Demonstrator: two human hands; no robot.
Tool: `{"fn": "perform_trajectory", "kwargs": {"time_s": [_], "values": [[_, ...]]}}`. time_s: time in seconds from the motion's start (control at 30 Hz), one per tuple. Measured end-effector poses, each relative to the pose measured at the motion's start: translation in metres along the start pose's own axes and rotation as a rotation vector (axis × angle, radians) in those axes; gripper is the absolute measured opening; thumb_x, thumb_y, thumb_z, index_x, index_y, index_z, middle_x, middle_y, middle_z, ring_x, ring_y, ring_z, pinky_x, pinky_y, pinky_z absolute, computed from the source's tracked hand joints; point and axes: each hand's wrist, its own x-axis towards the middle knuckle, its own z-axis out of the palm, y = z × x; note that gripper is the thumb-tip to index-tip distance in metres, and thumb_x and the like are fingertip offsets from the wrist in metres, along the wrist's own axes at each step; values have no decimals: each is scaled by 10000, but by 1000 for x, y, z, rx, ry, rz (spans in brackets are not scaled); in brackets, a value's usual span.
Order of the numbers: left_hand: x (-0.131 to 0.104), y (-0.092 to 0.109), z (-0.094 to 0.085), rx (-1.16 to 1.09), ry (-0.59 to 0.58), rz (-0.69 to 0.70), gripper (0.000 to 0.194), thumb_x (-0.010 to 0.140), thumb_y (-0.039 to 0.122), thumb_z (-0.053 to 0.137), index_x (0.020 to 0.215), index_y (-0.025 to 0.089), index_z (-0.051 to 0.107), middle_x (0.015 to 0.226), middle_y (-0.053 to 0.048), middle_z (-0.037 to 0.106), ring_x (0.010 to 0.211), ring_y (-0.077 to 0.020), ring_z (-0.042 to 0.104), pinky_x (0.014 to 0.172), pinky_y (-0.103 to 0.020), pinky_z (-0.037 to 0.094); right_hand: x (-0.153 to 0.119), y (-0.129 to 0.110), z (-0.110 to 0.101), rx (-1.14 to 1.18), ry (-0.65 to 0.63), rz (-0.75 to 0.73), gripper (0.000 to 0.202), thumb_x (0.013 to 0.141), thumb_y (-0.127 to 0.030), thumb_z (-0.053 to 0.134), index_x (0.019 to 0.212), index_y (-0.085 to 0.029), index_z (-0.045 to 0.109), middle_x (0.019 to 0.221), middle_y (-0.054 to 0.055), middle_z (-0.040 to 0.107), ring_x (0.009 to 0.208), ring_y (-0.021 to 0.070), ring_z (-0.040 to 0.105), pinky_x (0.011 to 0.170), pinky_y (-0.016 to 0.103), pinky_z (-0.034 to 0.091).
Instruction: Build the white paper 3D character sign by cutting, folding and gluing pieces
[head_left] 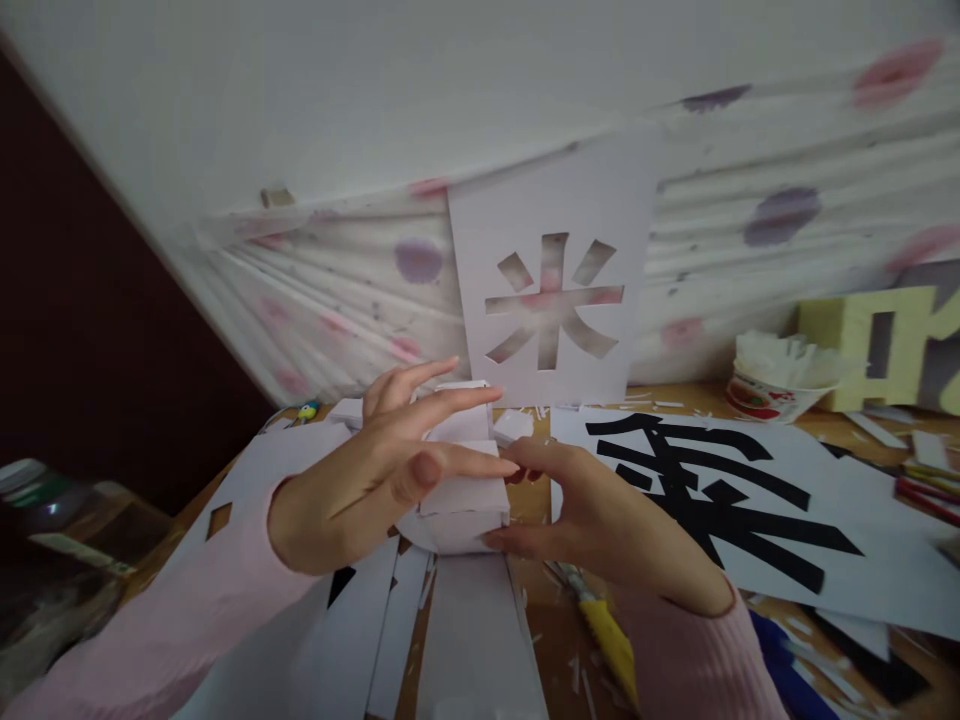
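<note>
Near the middle of the table is a white folded card piece [463,498], box-like, with creased edges. My left hand [375,470] reaches over it from the left, fingers stretched and apart, one fingertip close to my right fingers. At the piece's right side, my right hand [592,510] has its thumb on the near lower edge and its bent fingers by the upper right corner, gripping it. A long white card strip [480,640] runs from beneath it toward me. Part of the piece is hidden behind my left hand.
A white sheet with a cut-out character [555,385] leans on the wall. To the right lie a sheet with a black character [750,580], a yellow cutter [607,630] and scraps. A paper bowl [772,395] stands behind; a bottle [45,510] is at left.
</note>
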Motion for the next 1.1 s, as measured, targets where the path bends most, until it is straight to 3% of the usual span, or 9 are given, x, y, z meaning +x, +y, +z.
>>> {"fn": "perform_trajectory", "kwargs": {"time_s": [0.2,0.3,0.4,0.5,0.57,0.8,0.9,1.0,1.1], "values": [[-6,0,7,32,71,17,519,1016,512,177,1316,415,589,1547,38,424,1458,-310,232,1173,-585,184,-1,3,0,18,10,3,325,684,-278,856,938,-203,667,928,-10,671,855,174,603,766,297,444],[-15,-2,5,73,186,16,477,1029,434,218,1322,370,588,1452,23,543,1416,-281,328,1158,-529,253,-1,5,1,12,6,11,301,682,-301,845,903,-214,660,911,-20,673,835,173,598,749,300,442],[-29,-3,5,286,266,43,364,989,370,409,1307,398,586,1279,60,674,1354,-277,418,1173,-532,196,-1,7,2,9,24,5,301,668,-310,845,884,-219,656,895,-28,677,824,171,597,739,297,439],[-41,-1,10,417,236,88,447,998,448,296,1324,357,588,1236,38,705,1346,-299,422,1188,-551,91,-1,7,4,7,46,-28,317,637,-309,854,851,-214,641,859,-37,674,784,160,591,702,283,431],[-47,0,14,400,218,82,509,997,448,216,1300,342,611,1234,29,706,1347,-307,418,1186,-555,89,-1,6,5,-6,43,-39,314,632,-311,851,836,-207,636,843,-33,671,762,158,582,682,282,423],[-52,0,19,344,172,15,396,847,336,592,1239,375,625,1199,59,707,1298,-304,462,1190,-553,163,-2,0,3,-74,61,-40,340,609,-344,861,817,-198,635,796,-18,657,710,152,560,633,271,390],[-45,4,23,270,224,-7,324,946,381,449,1208,389,640,1138,55,725,1257,-274,471,1190,-529,117,-3,4,3,-76,70,-39,324,624,-329,850,833,-198,641,793,-19,659,705,154,567,639,274,397],[-35,8,25,134,265,-93,496,1001,476,221,1160,382,682,1093,22,736,1233,-282,488,1182,-560,89,-3,8,2,-27,62,-38,281,661,-302,820,857,-208,642,836,-13,678,757,173,596,681,288,432],[-26,9,20,19,298,-202,445,979,456,320,1196,325,685,1141,-27,720,1257,-301,492,1168,-583,198,0,10,1,6,44,-35,227,709,-285,789,885,-221,662,872,12,697,800,198,618,729,309,470]]}}
